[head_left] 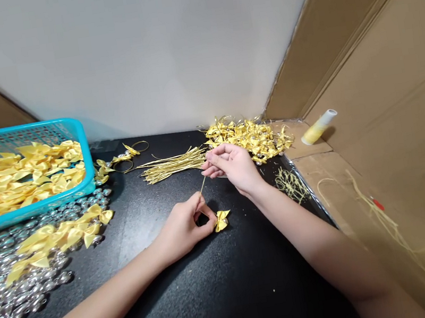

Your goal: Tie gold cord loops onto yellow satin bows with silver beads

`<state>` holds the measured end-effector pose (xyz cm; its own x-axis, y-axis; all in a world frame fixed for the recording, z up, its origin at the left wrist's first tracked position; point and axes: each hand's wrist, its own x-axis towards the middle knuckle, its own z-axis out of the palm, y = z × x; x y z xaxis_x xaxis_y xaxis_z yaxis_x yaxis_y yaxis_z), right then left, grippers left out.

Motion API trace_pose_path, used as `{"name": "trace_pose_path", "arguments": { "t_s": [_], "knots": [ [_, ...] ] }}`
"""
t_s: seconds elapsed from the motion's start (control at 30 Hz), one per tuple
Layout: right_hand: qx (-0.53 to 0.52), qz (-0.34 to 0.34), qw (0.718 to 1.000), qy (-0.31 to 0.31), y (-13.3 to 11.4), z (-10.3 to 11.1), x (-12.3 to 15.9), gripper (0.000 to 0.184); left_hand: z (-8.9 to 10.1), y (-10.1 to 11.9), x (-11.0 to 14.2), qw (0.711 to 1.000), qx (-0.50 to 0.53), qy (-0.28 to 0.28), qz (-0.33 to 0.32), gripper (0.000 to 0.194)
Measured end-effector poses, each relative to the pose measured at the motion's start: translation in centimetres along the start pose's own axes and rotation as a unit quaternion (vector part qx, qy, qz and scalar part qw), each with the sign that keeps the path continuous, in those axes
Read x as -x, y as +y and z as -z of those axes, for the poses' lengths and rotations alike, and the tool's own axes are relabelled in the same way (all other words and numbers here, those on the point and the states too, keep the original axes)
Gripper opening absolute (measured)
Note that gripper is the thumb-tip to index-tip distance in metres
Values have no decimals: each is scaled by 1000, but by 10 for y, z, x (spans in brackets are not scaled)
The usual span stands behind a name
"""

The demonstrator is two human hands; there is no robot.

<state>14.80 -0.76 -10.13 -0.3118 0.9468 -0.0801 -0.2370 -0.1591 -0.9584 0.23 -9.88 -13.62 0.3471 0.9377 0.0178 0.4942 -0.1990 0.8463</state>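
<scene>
My left hand [185,225] is closed in a pinch low over the black table. At its thumb and finger sits a yellow ribbon bow [222,221] with a small silvery bead on it. A thin gold cord [203,186] runs up from the left fingers to my right hand [236,168], whose fingertips are pinched on its upper end. Behind the right hand lies a bundle of gold cords [175,165]. A heap of yellow bows with cords and beads [247,137] is just beyond that hand.
At left stands a turquoise basket [86,163] of yellow bows. Silver beads [37,299] and loose bows [74,232] lie in front of it. Cord scraps [291,185] are near the table's right edge. A thread spool [318,127] stands on cardboard [396,97] at right.
</scene>
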Motion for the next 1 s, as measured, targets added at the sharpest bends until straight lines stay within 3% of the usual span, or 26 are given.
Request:
{"name": "trace_pose_path", "arguments": {
  "t_s": [0.23, 0.4, 0.53, 1.0],
  "knots": [
    [-62, -51, 997, -22, 6, -2, -1, 13, -4, 0, 2, 999, 25, -19, -20, 30],
    [-106, -123, 985, -57, 9, 5, 2, 21, -4, -3, 3, 1000, 10, -21, -10, 29],
    [-119, -101, 987, -34, 9, 5, 2, 14, -6, -3, 4, 1000, 11, -15, -12, 31],
    [-64, -43, 997, 8, 10, -4, -15, 19, -10, 1, 9, 997, 64, -44, -6, 20]
  ]
}}
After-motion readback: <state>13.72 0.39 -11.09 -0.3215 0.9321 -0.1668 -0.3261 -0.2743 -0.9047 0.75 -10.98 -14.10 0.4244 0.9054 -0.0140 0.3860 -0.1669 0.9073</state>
